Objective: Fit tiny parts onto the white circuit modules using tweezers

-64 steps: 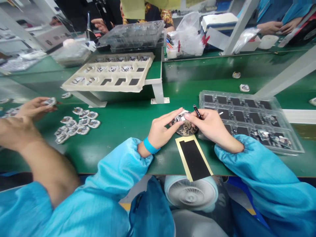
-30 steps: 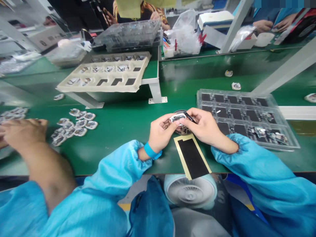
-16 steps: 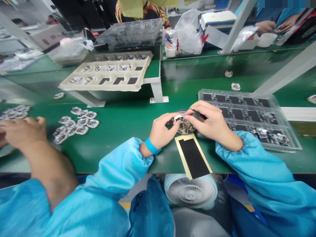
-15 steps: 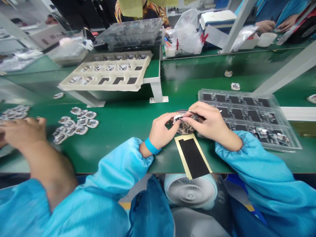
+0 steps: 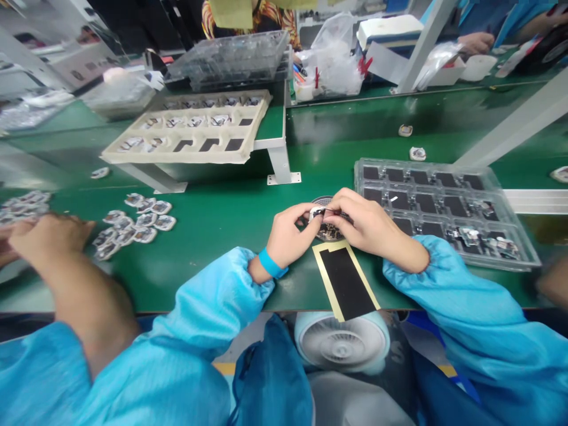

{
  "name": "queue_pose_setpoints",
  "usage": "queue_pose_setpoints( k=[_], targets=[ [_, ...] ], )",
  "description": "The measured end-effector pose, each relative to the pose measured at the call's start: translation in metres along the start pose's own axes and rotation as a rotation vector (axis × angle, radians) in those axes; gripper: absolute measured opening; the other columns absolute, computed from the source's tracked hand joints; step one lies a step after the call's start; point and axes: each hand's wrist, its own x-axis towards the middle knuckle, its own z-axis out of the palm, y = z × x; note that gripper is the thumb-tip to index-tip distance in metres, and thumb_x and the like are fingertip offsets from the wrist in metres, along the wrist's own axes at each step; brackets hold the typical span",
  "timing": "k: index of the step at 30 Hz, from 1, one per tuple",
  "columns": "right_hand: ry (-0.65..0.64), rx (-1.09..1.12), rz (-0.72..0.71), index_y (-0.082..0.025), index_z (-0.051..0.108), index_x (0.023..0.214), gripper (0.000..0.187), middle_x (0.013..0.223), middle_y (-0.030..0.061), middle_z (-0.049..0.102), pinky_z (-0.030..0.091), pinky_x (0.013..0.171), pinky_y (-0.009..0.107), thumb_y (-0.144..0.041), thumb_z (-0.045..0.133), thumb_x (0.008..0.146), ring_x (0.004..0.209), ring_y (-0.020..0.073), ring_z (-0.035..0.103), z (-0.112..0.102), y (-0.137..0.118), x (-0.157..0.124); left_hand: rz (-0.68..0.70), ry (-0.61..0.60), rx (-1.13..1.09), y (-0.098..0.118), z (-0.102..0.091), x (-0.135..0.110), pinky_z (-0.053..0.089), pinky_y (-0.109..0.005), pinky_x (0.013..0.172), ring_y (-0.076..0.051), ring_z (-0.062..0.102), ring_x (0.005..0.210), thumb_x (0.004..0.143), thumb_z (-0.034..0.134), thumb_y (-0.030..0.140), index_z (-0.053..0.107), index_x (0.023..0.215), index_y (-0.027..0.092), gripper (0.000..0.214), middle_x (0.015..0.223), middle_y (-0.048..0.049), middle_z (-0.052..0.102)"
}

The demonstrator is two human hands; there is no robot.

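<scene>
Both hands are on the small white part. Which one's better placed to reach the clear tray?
Right, probably. The right hand overlaps the left edge of the clear tray. The left hand sits on the other side of the small white part and would have to cross over.

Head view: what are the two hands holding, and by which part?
The left hand pinches a small white part by one edge; the right hand grips the opposite edge with its fingertips, above a round dish. Whether the right also holds a tool cannot be told.
</scene>
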Motion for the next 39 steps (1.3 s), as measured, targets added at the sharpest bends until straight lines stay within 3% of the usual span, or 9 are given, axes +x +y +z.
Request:
queue_pose_setpoints(
  k=[3, 8, 15, 21, 26, 31, 34, 37, 39],
  targets=[
    [0.093, -0.001, 0.031, -0.021, 0.06, 0.101, 0.007, 0.098, 0.0064, 0.065, 0.049, 0.075, 0.034, -0.026, 0.055, 0.101, 0.087, 0.0203, 0.063, -0.006, 0.009, 0.002, -0.171, -0.006, -0.148, -0.001, 0.001, 0.004, 0.05, -0.025, 0.063, -0.014, 0.063, 0.068, 0.086, 0.068, 0.025, 0.076, 0.095, 0.016, 0.014, 0.077, -0.0017, 0.071],
    [0.051, -0.201, 0.116, -0.022, 0.069, 0.108, 0.018, 0.105, 0.0075, 0.07, 0.05, 0.077, 0.036, -0.03, 0.054, 0.103, 0.095, 0.0239, 0.067, -0.012, 0.019, 0.002, -0.34, -0.022, -0.396, -0.007, 0.001, 0.009, 0.056, -0.028, 0.067, -0.017, 0.069, 0.069, 0.08, 0.074, 0.03, 0.074, 0.092, 0.015, 0.018, 0.077, -0.0032, 0.072],
    [0.097, -0.066, -0.038, -0.025, 0.071, 0.114, 0.019, 0.109, 0.005, 0.069, 0.052, 0.075, 0.031, -0.027, 0.066, 0.096, 0.09, 0.0192, 0.068, 0.004, 0.01, 0.0, -0.264, -0.068, -0.273, -0.004, 0.001, 0.005, 0.051, -0.027, 0.065, -0.015, 0.065, 0.068, 0.083, 0.07, 0.027, 0.074, 0.093, 0.015, 0.016, 0.075, -0.0021, 0.07],
    [0.037, -0.027, 0.052, -0.022, 0.064, 0.102, 0.006, 0.106, 0.0047, 0.071, 0.05, 0.08, 0.033, -0.024, 0.065, 0.096, 0.093, 0.0202, 0.067, 0.002, 0.014, 0.001, -0.233, -0.083, -0.225, -0.005, -0.002, 0.007, 0.049, -0.028, 0.066, -0.016, 0.063, 0.069, 0.085, 0.07, 0.03, 0.075, 0.093, 0.016, 0.017, 0.076, -0.002, 0.071],
    [0.092, 0.148, 0.109, -0.021, 0.063, 0.093, 0.008, 0.093, 0.0025, 0.069, 0.048, 0.074, 0.031, -0.027, 0.067, 0.094, 0.083, 0.0177, 0.064, 0.004, 0.017, 0.003, -0.336, -0.094, -0.472, -0.008, 0.0, 0.009, 0.053, -0.029, 0.068, -0.017, 0.066, 0.07, 0.08, 0.077, 0.036, 0.075, 0.093, 0.016, 0.024, 0.08, -0.0031, 0.073],
    [0.218, 0.293, 0.274, -0.02, 0.064, 0.094, 0.014, 0.087, 0.0016, 0.069, 0.048, 0.065, 0.029, -0.034, 0.067, 0.094, 0.07, 0.0143, 0.062, 0.006, 0.02, 0.004, -0.395, -0.057, -0.509, -0.016, -0.002, 0.016, 0.043, -0.025, 0.057, -0.016, 0.065, 0.064, 0.083, 0.071, 0.036, 0.074, 0.09, 0.016, 0.021, 0.069, -0.0024, 0.071],
    [0.283, 0.185, 0.235, -0.02, 0.067, 0.091, 0.013, 0.087, 0.0023, 0.07, 0.047, 0.065, 0.031, -0.033, 0.07, 0.092, 0.068, 0.0147, 0.06, 0.0, 0.022, 0.006, -0.356, -0.003, -0.353, -0.033, -0.016, 0.027, 0.04, -0.026, 0.057, -0.016, 0.062, 0.062, 0.082, 0.064, 0.03, 0.069, 0.081, 0.018, 0.013, 0.068, -0.0014, 0.069],
    [0.348, 0.077, 0.1, -0.021, 0.07, 0.085, 0.012, 0.085, 0.0038, 0.071, 0.048, 0.069, 0.034, -0.03, 0.069, 0.093, 0.075, 0.018, 0.063, -0.009, 0.018, 0.008, -0.255, 0.087, 0.061, -0.062, -0.045, 0.046, 0.039, -0.028, 0.063, -0.017, 0.058, 0.066, 0.08, 0.057, 0.024, 0.064, 0.067, 0.018, 0.016, 0.067, -0.0017, 0.064],
    [0.415, 0.066, 0.053, -0.022, 0.07, 0.082, 0.017, 0.083, 0.0044, 0.071, 0.05, 0.072, 0.036, -0.029, 0.065, 0.096, 0.079, 0.0192, 0.065, -0.016, 0.012, 0.009, -0.303, 0.145, 0.273, -0.083, -0.067, 0.062, 0.036, -0.03, 0.064, -0.018, 0.055, 0.067, 0.081, 0.059, 0.025, 0.063, 0.065, 0.019, 0.018, 0.065, -0.0018, 0.062]
  ],
)
